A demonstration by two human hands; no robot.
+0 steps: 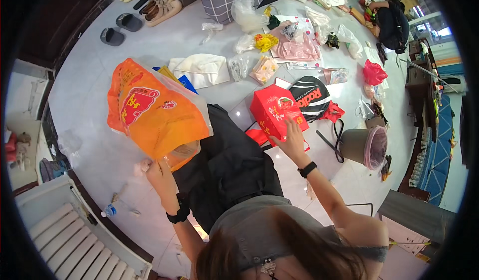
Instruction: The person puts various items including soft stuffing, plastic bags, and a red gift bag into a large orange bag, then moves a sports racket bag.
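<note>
My left hand (161, 175) grips the edge of a large orange plastic bag (168, 111) with red and yellow print, which spreads above and beside my left knee. My right hand (293, 139), fingers apart, rests against the near side of a red printed cardboard box (273, 109). Behind that box lies a black and white racket cover (312, 96) with red lettering. Red fabric or plastic shows under the box. A white cloth (202, 68) lies beyond the orange bag, with blue and yellow packaging beside it.
A grey waste bin (355, 145) with a pink liner stands to the right. Crumpled plastic bags (295, 48) cover the floor ahead. Slippers (129, 21) and shoes are at the upper left, a white slatted rack (75, 239) at the lower left. Another person (391, 23) crouches at the upper right.
</note>
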